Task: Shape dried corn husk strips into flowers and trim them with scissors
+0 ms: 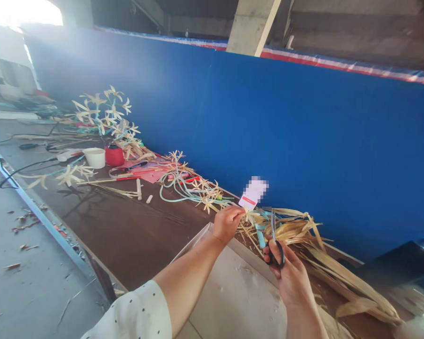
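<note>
Two things gripped: pale flower (250,215) pinched in the left hand (229,223), black-handled scissors (273,229) clamped in the right hand (291,273), near dry husks (356,278) on the brown desk (134,235).

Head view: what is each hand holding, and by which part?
Right hand: scissors, by the black handles. Left hand: apparently a pale flower; grip point unclear.

The head-worn camera looked forward and down across a brown table (116,230). The left hand (228,223) and right hand (286,268) appeared close, between four and six o'clock from centre; a blue partition (286,132) stood farther off toward two, and bright glare (24,12) filled ten.
</note>
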Available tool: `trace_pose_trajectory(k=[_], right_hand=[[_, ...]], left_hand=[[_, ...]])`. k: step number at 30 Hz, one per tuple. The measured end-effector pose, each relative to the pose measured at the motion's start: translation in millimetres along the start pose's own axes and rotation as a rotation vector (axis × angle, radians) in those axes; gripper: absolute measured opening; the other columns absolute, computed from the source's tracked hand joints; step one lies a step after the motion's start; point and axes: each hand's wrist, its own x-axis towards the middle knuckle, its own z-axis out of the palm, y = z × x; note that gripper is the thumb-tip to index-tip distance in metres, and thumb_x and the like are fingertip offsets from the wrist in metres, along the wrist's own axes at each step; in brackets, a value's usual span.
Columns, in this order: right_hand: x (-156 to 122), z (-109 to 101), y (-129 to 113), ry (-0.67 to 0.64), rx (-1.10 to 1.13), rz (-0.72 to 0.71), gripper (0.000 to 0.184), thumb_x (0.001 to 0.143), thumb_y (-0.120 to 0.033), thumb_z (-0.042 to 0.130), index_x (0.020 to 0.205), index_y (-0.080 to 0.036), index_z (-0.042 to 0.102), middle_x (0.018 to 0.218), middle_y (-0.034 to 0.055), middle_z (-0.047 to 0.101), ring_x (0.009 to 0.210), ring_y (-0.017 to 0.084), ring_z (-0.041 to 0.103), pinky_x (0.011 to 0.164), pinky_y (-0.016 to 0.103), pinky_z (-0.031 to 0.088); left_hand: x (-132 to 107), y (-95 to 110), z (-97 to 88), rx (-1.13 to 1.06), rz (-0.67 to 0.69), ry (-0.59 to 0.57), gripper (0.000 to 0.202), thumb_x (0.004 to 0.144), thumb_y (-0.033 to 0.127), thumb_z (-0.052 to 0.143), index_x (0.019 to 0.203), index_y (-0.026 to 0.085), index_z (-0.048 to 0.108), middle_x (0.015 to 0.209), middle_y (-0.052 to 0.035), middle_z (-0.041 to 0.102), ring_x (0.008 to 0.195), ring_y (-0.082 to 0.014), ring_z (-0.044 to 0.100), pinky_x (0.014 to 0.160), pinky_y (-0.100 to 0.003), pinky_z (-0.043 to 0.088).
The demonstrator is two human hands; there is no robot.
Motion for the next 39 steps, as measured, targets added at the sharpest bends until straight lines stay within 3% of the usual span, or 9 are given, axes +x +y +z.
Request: trace_pose_trajectory(k=[4, 8, 13, 39], right_hand=[[-4.8, -2.8, -1.8, -0.172, -0.045, 0.025, 0.042, 0.067, -0.044, 0.070, 0.101, -0.019, 0.064, 0.070, 0.0024, 0.060, 0.056, 0.010, 0.049, 0.038, 0.017, 0.025], [-7.8, -3.5, -4.6, -0.264, -0.070, 0.085, 0.041, 0.068, -0.042, 0.071, 0.100, -0.018, 0.066, 0.069, 0.0026, 0.059, 0.056, 0.009, 0.048, 0.045, 0.018, 0.033], [-10.1, -2.4, -8.4, -0.234, -0.086, 0.131, 0.043, 0.063, -0.043, 0.074, 0.095, -0.017, 0.069, 0.066, 0.0021, 0.058, 0.054, 0.010, 0.048, 0.052, 0.022, 0.039], [-11.3, 1.7, -10.8, -0.226, -0.103, 0.067, 0.044, 0.060, -0.042, 0.075, 0.092, -0.014, 0.071, 0.062, 0.0024, 0.056, 0.051, 0.011, 0.046, 0.049, 0.023, 0.037]], left_hand=[[3.2, -4.2, -2.9, -0.036, 0.022, 0.064, 0.013, 0.081, 0.019, 0.054, 0.081, 0.018, 0.068, 0.085, -0.0040, 0.069, 0.082, -0.0134, 0.063, 0.078, -0.025, 0.050], [4.6, -8.1, -4.4, -0.061, 0.026, 0.095, 0.014, 0.082, 0.020, 0.053, 0.084, 0.018, 0.067, 0.090, -0.0045, 0.069, 0.086, -0.0138, 0.063, 0.081, -0.026, 0.050], [5.4, -11.4, -4.4, -0.054, 0.017, 0.104, 0.015, 0.082, 0.019, 0.053, 0.086, 0.019, 0.067, 0.091, -0.0046, 0.069, 0.086, -0.0138, 0.063, 0.081, -0.027, 0.050], [3.9, -9.9, -3.5, -0.089, 0.000, 0.061, 0.017, 0.081, 0.015, 0.052, 0.086, 0.019, 0.067, 0.091, -0.0047, 0.069, 0.087, -0.0149, 0.063, 0.082, -0.029, 0.050]])
